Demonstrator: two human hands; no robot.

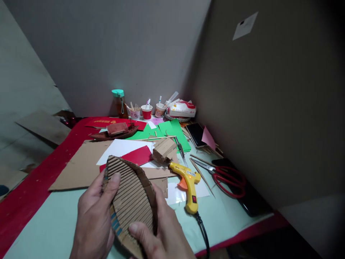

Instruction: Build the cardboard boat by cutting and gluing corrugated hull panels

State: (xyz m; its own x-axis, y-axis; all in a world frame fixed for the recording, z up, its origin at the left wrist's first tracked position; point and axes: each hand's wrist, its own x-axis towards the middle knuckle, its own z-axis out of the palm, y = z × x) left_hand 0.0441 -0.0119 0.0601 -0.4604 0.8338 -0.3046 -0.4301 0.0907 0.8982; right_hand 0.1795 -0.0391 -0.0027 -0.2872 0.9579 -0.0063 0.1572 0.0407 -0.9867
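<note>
Both hands grip a leaf-shaped corrugated cardboard piece with a raised rim, its ridged face turned toward me and a small blue-marked patch on the lower left. My left hand wraps round its left edge, thumb lying on the ridges. Along the right edge my right hand holds it, thumb pressed on the lower face. Right of the hands lies a yellow hot glue gun, its nozzle close to a small folded cardboard box shape. A reddish-brown model boat sits farther back.
Red-handled scissors and a dark phone lie on the right. Flat cardboard, red paper and green paper spread across the table. Cups and a bottle stand by the wall. A black cord trails off the front edge.
</note>
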